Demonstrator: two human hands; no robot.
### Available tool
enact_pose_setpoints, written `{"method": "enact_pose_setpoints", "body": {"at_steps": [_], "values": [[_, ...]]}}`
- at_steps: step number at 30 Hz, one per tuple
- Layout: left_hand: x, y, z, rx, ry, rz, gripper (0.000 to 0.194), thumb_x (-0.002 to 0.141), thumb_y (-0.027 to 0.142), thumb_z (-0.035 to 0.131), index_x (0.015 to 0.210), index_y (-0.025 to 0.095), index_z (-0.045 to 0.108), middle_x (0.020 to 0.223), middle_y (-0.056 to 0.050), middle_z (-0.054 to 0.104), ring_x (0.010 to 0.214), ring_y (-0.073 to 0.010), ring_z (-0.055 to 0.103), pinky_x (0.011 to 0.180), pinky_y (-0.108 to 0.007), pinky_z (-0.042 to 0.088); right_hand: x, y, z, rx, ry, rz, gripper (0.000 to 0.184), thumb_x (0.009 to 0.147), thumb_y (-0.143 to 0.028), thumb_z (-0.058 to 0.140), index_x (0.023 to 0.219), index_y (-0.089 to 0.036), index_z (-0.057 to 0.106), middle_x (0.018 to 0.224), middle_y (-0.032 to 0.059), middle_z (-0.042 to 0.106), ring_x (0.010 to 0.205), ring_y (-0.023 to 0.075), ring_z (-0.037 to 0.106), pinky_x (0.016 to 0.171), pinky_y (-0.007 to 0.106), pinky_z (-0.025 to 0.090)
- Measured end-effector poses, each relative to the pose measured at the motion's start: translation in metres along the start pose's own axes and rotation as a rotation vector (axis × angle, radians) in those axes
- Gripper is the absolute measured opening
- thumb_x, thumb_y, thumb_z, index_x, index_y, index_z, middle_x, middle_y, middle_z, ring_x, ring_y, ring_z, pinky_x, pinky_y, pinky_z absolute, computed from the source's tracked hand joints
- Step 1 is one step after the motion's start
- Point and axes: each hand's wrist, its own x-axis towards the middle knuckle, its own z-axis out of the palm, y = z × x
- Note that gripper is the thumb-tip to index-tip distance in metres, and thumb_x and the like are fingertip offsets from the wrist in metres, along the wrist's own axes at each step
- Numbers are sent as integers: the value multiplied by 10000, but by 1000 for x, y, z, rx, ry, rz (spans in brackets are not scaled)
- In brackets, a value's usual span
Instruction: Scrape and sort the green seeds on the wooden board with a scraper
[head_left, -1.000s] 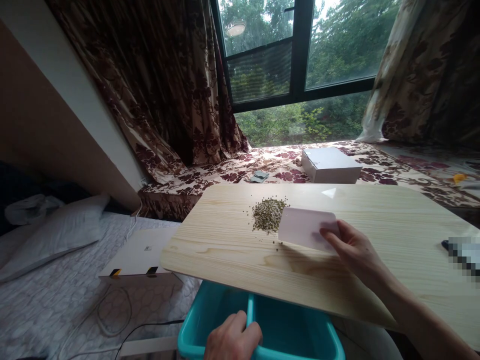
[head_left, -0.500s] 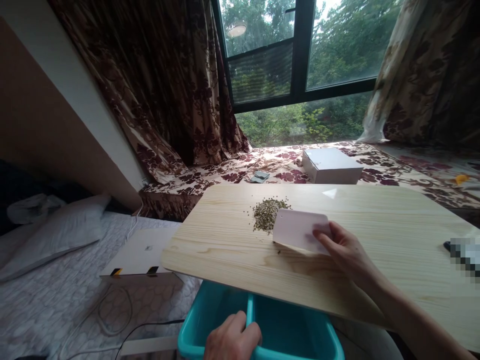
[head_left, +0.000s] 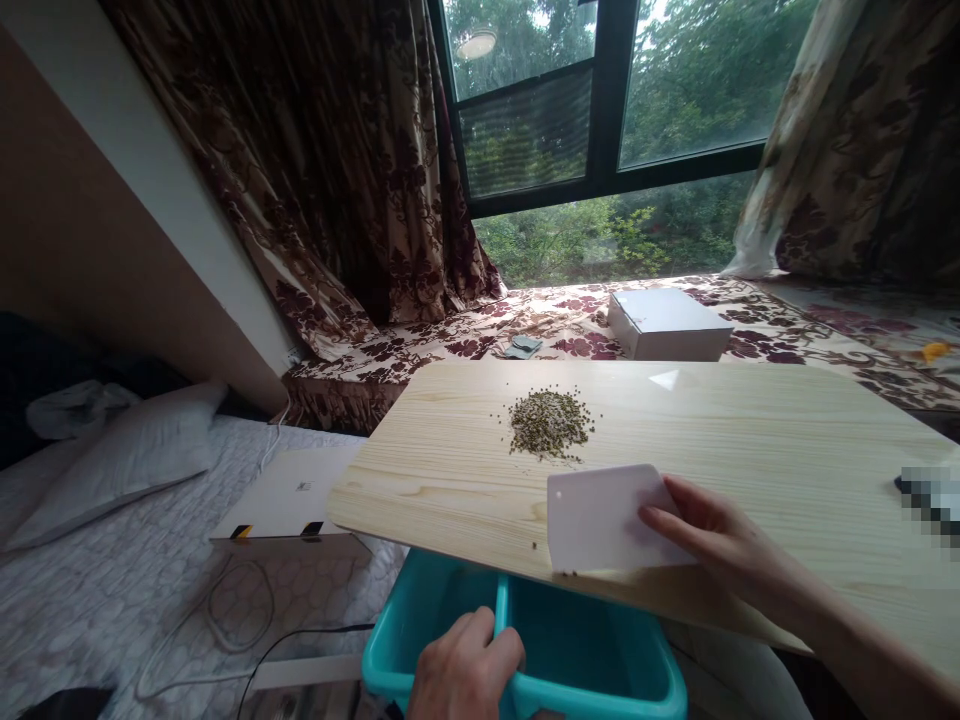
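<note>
My right hand (head_left: 709, 520) grips a white plastic scraper (head_left: 600, 520) by its right end, thumb on top. The scraper's lower edge is at the near edge of the wooden tabletop (head_left: 772, 420), with a few loose grains beside it. Farther back on the tabletop lies a pile of small greenish-brown beans mixed with pale grains (head_left: 550, 422). Below the table's near edge sits a teal two-compartment bin (head_left: 667, 690). My left hand (head_left: 466, 665) is closed around its near rim at the central divider; its fingertips are partly hidden.
A white box (head_left: 675, 325) and a small folded cloth (head_left: 523, 346) lie on the floral-covered window ledge. To the left, another white box (head_left: 292, 500) rests on the bed, near cables (head_left: 251, 640). A blurred-out object (head_left: 934, 500) lies at the tabletop's right.
My right hand has drawn the scraper away from the pile toward the near table edge, bringing a few grains along. My left hand keeps its hold on the bin.
</note>
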Motion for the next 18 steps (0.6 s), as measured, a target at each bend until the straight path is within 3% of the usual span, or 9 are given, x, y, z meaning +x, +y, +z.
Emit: {"method": "enact_pose_setpoints", "body": {"at_steps": [4, 11, 18], "values": [[0, 2, 1, -26, -21, -23, 369, 619, 446, 886, 760, 244, 610, 783, 40, 588, 760, -176, 633, 622, -261, 398, -7, -9, -1, -15, 50, -29, 417, 656, -592, 791, 778, -202, 712, 772, 66, 758, 702, 224, 689, 614, 301, 570], [-3, -8, 1, -53, -43, 20, 322, 655, 399, 861, 767, 249, 599, 786, 42, 587, 757, -171, 633, 609, -262, 385, 8, -16, 14, 1, 152, -151, 399, 674, -597, 774, 757, -215, 695, 728, 38, 733, 697, 206, 683, 621, 286, 561], [-16, -34, -17, 15, -16, 72, 236, 693, 244, 807, 771, 240, 584, 753, 53, 566, 706, -136, 619, 591, -227, 400, 25, -12, -23, 18, 534, -124, 300, 658, -464, 783, 855, -258, 689, 793, 27, 769, 768, 241, 728, 697, 335, 594]]}}
